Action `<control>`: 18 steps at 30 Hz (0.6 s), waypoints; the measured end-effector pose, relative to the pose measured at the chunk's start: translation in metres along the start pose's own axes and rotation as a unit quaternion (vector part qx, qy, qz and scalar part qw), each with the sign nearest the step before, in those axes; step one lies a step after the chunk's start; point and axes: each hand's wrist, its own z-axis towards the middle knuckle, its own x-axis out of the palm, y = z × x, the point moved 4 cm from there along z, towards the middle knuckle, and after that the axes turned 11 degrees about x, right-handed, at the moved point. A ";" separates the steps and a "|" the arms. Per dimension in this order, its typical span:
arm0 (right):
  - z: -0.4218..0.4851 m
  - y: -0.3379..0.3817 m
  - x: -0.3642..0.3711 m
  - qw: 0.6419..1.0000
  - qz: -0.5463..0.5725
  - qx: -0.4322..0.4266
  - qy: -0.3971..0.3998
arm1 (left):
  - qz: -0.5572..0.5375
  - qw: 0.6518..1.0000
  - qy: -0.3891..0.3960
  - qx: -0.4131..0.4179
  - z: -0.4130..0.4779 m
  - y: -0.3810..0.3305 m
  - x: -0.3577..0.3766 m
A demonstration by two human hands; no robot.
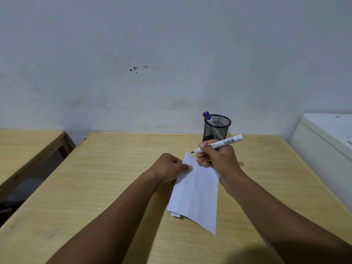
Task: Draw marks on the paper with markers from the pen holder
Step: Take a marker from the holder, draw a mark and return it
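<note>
The paper (pixel 196 193) lies on the table (pixel 106 180) between the two forearms, a white folded sheet, blank on its upper face, with another folded layer peeping out at its near corner. The left hand (pixel 169 167) is curled, fingers pressing the sheet's left edge. The right hand (pixel 219 159) is closed around a white marker (pixel 219 144), uncapped, its black tip poised just over the paper's far corner. The tabletop is pale, grained wood. Behind the hands stands a round black mesh holder (pixel 216 128) with a blue-capped and a red-capped marker inside.
</note>
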 end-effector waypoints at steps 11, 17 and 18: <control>0.000 0.017 -0.006 0.999 0.005 -0.034 -0.021 | -0.062 0.993 -0.080 0.065 -0.002 -0.007 0.000; -0.003 0.019 -0.004 0.999 -0.012 -0.035 -0.020 | -0.008 0.993 -0.087 0.083 0.000 -0.005 -0.001; -0.004 0.018 -0.004 0.999 -0.018 -0.035 -0.019 | 0.017 0.993 -0.085 0.080 0.000 -0.004 0.000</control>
